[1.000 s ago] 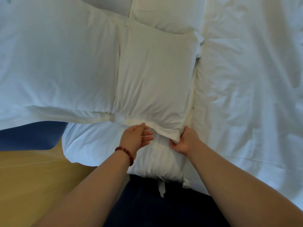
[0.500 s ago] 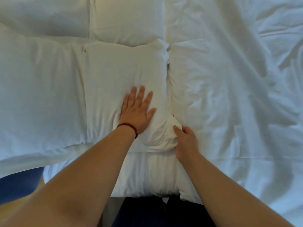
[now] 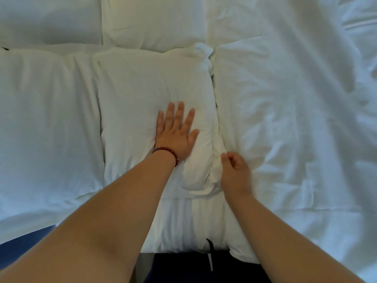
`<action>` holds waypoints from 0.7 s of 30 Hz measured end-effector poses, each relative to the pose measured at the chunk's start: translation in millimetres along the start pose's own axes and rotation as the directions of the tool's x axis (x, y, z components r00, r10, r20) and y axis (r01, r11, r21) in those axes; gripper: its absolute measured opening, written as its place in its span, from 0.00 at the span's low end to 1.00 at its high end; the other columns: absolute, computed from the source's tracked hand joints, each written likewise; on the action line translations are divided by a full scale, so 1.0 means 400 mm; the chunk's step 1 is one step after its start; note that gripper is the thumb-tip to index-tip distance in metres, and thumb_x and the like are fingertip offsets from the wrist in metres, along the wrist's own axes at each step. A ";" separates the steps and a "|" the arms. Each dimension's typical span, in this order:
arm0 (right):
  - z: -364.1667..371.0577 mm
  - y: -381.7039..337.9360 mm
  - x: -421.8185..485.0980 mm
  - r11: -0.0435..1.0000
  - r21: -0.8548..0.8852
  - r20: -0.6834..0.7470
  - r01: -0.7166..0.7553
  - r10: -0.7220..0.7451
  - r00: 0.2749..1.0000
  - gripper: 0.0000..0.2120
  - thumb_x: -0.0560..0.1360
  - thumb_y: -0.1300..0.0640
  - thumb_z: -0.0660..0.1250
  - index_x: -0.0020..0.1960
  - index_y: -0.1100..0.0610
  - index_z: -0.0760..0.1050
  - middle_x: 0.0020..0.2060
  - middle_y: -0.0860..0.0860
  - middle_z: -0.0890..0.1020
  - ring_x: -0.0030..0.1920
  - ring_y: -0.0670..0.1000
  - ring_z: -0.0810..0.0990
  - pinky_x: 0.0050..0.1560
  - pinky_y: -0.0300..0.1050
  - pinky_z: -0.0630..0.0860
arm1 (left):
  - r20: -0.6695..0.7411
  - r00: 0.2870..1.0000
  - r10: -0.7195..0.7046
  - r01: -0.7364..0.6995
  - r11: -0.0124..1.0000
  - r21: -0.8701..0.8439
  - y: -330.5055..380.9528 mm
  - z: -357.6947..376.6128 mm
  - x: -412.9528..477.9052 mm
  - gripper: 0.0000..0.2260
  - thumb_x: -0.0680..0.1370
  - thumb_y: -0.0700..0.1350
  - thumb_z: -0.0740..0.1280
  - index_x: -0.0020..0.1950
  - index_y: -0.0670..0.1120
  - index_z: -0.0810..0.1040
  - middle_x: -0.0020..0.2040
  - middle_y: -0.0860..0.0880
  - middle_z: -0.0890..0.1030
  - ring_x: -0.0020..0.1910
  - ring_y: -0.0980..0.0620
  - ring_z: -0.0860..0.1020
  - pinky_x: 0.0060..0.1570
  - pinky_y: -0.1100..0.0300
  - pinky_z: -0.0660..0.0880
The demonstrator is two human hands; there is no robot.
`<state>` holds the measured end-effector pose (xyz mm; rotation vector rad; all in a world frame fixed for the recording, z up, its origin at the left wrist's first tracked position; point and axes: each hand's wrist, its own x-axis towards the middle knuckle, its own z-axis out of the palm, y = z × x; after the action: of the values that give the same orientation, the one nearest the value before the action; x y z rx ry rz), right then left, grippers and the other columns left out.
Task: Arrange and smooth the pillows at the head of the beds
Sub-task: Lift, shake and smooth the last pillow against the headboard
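On the white pillow in the middle of the view, the left hand lies flat, palm down, with its fingers spread and pointing toward the far side; it grips nothing and only presses on the cloth, which dents and creases around the heel of the palm. A string of dark red beads sits around that wrist. The right hand is at the pillow's right edge near its near corner, the fingers curled in loosely with the thumb against the bunched fabric there; whether it has any cloth pinched I cannot tell. This pillow lies on top of another white pillow whose near end sticks out beneath it toward the person. Touching its left side lies a larger white pillow, and past both of them two more pillows lie side by side along the top of the view. To the right, just beside the middle pillow, a rumpled white duvet covers the rest of the bed. Dark blue fabric shows at the lower left under the bedding
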<state>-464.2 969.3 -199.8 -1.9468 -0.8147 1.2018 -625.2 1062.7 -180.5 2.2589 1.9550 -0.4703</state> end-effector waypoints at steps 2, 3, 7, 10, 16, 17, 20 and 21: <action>-0.012 -0.011 0.030 1.000 0.004 0.087 0.007 -0.007 0.996 0.09 0.77 0.52 0.67 0.39 0.51 0.78 0.35 0.46 0.80 0.37 0.46 0.76 0.40 0.40 0.73 | 0.033 0.999 0.005 -0.004 1.000 -0.024 -0.003 -0.010 0.005 0.29 0.81 0.62 0.40 0.80 0.56 0.38 0.80 0.50 0.34 0.77 0.48 0.31 0.67 0.49 0.22; -0.012 -0.026 0.053 0.999 0.027 0.132 -0.023 0.019 0.991 0.10 0.75 0.51 0.69 0.36 0.49 0.78 0.33 0.45 0.80 0.36 0.47 0.76 0.41 0.43 0.73 | 0.047 0.999 0.003 -0.001 0.999 -0.040 -0.005 -0.019 0.006 0.29 0.81 0.62 0.41 0.80 0.56 0.39 0.80 0.50 0.35 0.77 0.48 0.32 0.68 0.49 0.23; 0.008 -0.115 0.134 0.954 0.178 0.263 -0.241 0.190 0.946 0.16 0.65 0.38 0.71 0.35 0.49 0.72 0.29 0.46 0.74 0.32 0.50 0.71 0.37 0.49 0.70 | -0.021 1.000 -0.018 0.016 0.998 -0.068 0.012 -0.090 0.004 0.26 0.82 0.59 0.47 0.80 0.55 0.52 0.81 0.48 0.53 0.79 0.47 0.48 0.75 0.46 0.38; 0.061 -0.169 0.206 0.919 0.290 0.281 -0.266 0.184 0.942 0.10 0.72 0.45 0.71 0.48 0.50 0.76 0.41 0.47 0.80 0.39 0.50 0.77 0.39 0.46 0.74 | -0.240 0.969 -0.060 0.042 0.996 -0.079 -0.004 -0.148 0.037 0.25 0.82 0.56 0.52 0.78 0.53 0.60 0.78 0.47 0.63 0.78 0.44 0.55 0.74 0.45 0.42; 0.153 -0.217 0.324 0.881 0.415 0.092 -0.227 0.208 0.974 0.07 0.73 0.58 0.73 0.49 0.49 0.79 0.41 0.47 0.83 0.42 0.47 0.81 0.45 0.41 0.79 | -0.199 0.978 -0.066 0.081 0.995 0.065 -0.080 -0.094 0.115 0.29 0.81 0.63 0.43 0.80 0.56 0.44 0.81 0.49 0.42 0.78 0.44 0.36 0.70 0.45 0.26; 0.151 -0.225 0.323 0.877 0.427 0.034 -0.219 0.227 0.973 0.06 0.73 0.58 0.73 0.46 0.48 0.79 0.39 0.46 0.82 0.40 0.46 0.80 0.43 0.39 0.78 | -0.197 0.978 -0.072 0.082 0.996 0.046 -0.081 -0.074 0.115 0.29 0.81 0.62 0.42 0.80 0.56 0.42 0.81 0.49 0.41 0.78 0.44 0.35 0.71 0.46 0.27; 0.136 -0.205 0.306 0.959 0.271 -0.133 -0.081 0.121 0.984 0.06 0.72 0.52 0.73 0.43 0.44 0.76 0.37 0.41 0.82 0.40 0.43 0.80 0.44 0.40 0.77 | -0.174 0.980 -0.094 0.090 0.996 -0.027 -0.081 -0.033 0.121 0.28 0.81 0.62 0.41 0.79 0.57 0.39 0.81 0.50 0.40 0.78 0.45 0.34 0.73 0.45 0.30; 0.129 -0.200 0.298 0.977 0.207 -0.142 -0.046 0.076 0.987 0.07 0.72 0.51 0.72 0.44 0.43 0.75 0.38 0.41 0.82 0.40 0.42 0.80 0.44 0.40 0.77 | -0.149 0.984 -0.099 0.095 0.995 -0.037 -0.080 -0.027 0.125 0.28 0.81 0.62 0.41 0.79 0.57 0.39 0.81 0.51 0.41 0.78 0.45 0.35 0.73 0.45 0.31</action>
<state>-479.1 1120.9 -208.2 -1.8789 -0.5361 1.1125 -648.9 1118.3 -182.0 2.2493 2.1367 -0.2845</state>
